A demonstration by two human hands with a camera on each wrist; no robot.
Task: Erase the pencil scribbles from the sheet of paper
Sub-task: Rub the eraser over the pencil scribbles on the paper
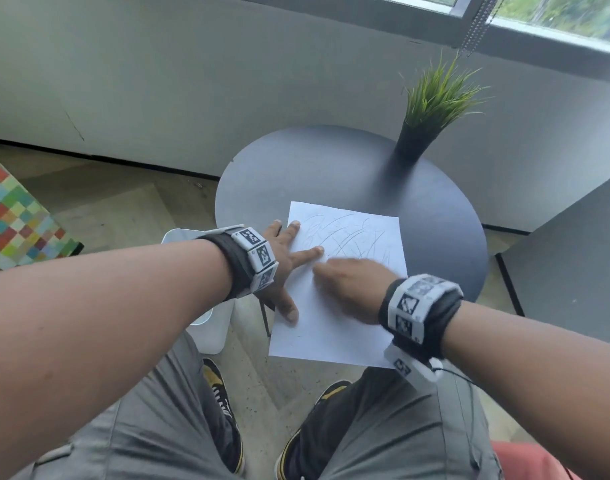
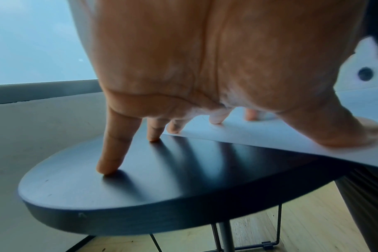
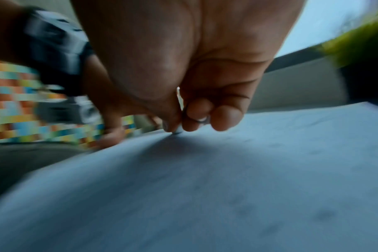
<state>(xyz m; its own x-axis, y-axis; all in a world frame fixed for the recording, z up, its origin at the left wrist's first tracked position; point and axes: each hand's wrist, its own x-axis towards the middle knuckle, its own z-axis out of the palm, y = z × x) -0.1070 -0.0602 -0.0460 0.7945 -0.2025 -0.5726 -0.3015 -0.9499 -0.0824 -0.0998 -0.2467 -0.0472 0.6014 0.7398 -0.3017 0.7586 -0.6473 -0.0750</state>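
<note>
Overhead, the head view showed a round dark table point(image 1: 331, 168) carrying a sheet of paper point(image 1: 331, 327) at its near side, with the sheet's near edge overhanging the table rim above the person's knees. Pencil scribbles point(image 1: 348, 237) covered the far half of the sheet. A potted grass plant point(image 1: 431, 109) stood on the far right part of the table, well apart from the sheet, and was the only object on the tabletop besides the paper. Bare tabletop lay far of the sheet and to its right.

The left hand point(image 1: 283, 268) lay flat with fingers spread and straight, pressing the sheet's left edge; in the left wrist view 2 fingertips point(image 2: 106, 168) rested on bare table left of the paper and the thumb point(image 2: 356, 134) pressed on the sheet near the overhang.

The right hand point(image 1: 352, 289) was curled over the middle of the sheet, just near of the scribbles. In the right wrist view its thumb and fingers pinched a small pale eraser point(image 3: 177, 131) whose tip touched the paper; the picture was motion-blurred.

A white stool point(image 1: 206, 327) stood left of the table, and a multicoloured checkered block point(image 1: 16, 216) lay further left.
</note>
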